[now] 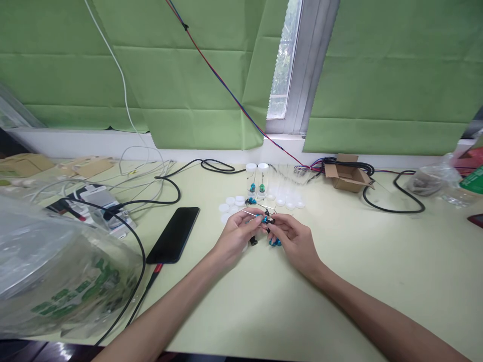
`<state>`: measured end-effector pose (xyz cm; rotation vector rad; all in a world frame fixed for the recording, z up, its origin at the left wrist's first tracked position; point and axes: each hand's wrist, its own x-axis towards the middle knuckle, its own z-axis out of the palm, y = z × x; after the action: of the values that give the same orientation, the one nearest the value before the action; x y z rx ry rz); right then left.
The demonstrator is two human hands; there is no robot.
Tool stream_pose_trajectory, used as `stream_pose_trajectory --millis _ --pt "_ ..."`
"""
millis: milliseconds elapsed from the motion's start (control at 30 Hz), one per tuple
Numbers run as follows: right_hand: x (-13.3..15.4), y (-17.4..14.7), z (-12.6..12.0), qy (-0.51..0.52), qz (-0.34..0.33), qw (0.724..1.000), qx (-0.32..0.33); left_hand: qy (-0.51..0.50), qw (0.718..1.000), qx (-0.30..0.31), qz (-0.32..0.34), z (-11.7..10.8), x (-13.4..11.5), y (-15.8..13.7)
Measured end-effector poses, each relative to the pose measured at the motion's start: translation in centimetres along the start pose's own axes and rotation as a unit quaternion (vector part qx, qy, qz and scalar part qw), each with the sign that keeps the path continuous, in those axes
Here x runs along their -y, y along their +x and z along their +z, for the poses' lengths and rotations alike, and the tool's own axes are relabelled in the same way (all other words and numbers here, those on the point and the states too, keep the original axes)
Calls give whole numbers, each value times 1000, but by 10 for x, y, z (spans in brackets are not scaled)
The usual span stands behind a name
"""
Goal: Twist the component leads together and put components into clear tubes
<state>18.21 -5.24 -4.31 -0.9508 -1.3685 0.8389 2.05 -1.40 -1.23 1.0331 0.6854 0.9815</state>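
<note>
Over the middle of the table, my left hand (240, 230) and my right hand (294, 239) are closed in a pinch, fingertips nearly meeting. Between them is a small blue-and-black part (265, 219) with a thin metal rod; both hands grip it. Its exact kind is too small to tell. Below the fingers lie another blue piece (275, 243) and a black piece (253, 241), partly hidden. Just beyond the hands lies a further blue piece (250, 201). Behind it, two clear capped tubes stand upright, one holding a blue piece (252, 187), the other a green piece (262, 188).
White round caps (224, 207) lie left of the tubes, and clear tubes (289, 193) lie to the right. A phone (174, 235) with a cable is at left, near a plastic bag (56, 271). An open cardboard box (349, 178) and black cables (394, 209) sit at back right.
</note>
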Motion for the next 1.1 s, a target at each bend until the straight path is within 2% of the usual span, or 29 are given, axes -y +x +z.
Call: stream_pose_trajectory --millis 367,767,1100 --pt "-4 0 1 -3 3 1000 -21 18 1000 -19 -9 0 -1 0" --pt "-3 1 0 -20 2 1000 -15 11 999 -41 -23 2 -2 -1" --pt "-2 1 0 -6 -1 1000 -15 31 999 -23 -19 1 -3 -2"
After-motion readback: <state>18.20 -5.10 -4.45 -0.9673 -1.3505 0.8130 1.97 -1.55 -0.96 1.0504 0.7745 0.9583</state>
